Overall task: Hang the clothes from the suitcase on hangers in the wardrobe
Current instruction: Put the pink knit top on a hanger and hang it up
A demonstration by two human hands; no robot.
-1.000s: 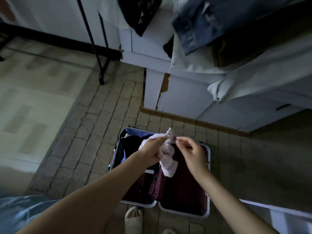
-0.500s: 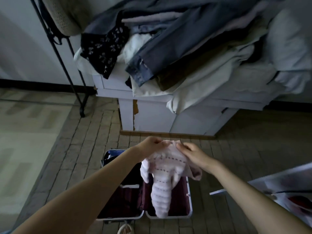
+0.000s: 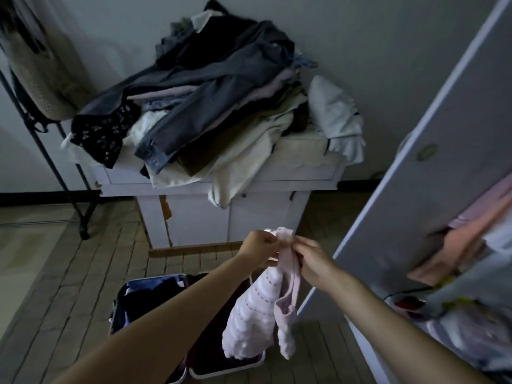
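pink garment (image 3: pixel 260 309) in both hands' pinching grip

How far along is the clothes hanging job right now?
Done: some clothes seem to hang inside the wardrobe. In hand: both hands, left and right, hold a pink top, no hanger visible. Left: dark clothes remain in the suitcase.

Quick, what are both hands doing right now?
Left hand: fingers pinch the top of the pink knitted garment.
Right hand: also pinching the garment's top edge, close beside the left.
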